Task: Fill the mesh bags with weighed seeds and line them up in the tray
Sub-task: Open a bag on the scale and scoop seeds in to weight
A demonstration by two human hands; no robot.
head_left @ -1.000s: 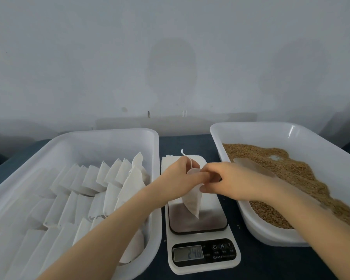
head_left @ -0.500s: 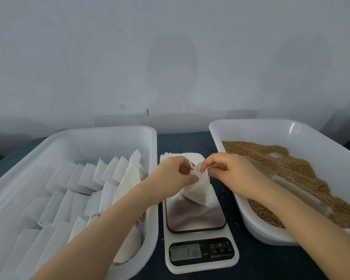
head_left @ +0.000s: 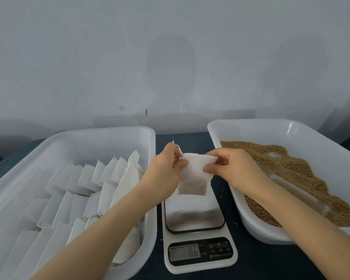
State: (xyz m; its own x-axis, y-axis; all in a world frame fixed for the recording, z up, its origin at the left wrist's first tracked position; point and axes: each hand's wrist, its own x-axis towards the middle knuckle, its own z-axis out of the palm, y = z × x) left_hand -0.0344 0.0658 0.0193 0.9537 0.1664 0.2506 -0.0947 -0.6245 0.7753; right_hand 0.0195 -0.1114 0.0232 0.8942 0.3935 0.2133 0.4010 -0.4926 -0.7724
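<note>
a mesh bag point(head_left: 192, 179) is held spread over the scale point(head_left: 220, 248).
its top edge is pinched by the left hand point(head_left: 166, 171) on one side and the right hand point(head_left: 235, 168) on the other, fingers curled onto the fabric; white bags point(head_left: 85, 178) are lined up in the left tray point(head_left: 109, 132), and seeds point(head_left: 291, 166) are heaped in the right tray point(head_left: 251, 126).

A pale grey wall point(head_left: 69, 47) fills the upper half of the view, plain but for a faint darker patch point(head_left: 172, 57) near its middle and a second patch point(head_left: 299, 57) of the same kind further right. Low on the wall sit a small dark smudge point(head_left: 121, 107), a short dark mark point(head_left: 146, 112) just to its right that may be a nail, and a pair of pale stubs point(head_left: 182, 110) beyond that. Below, a dark blue tabletop point(head_left: 261, 263) runs back to the foot of the wall.
</note>
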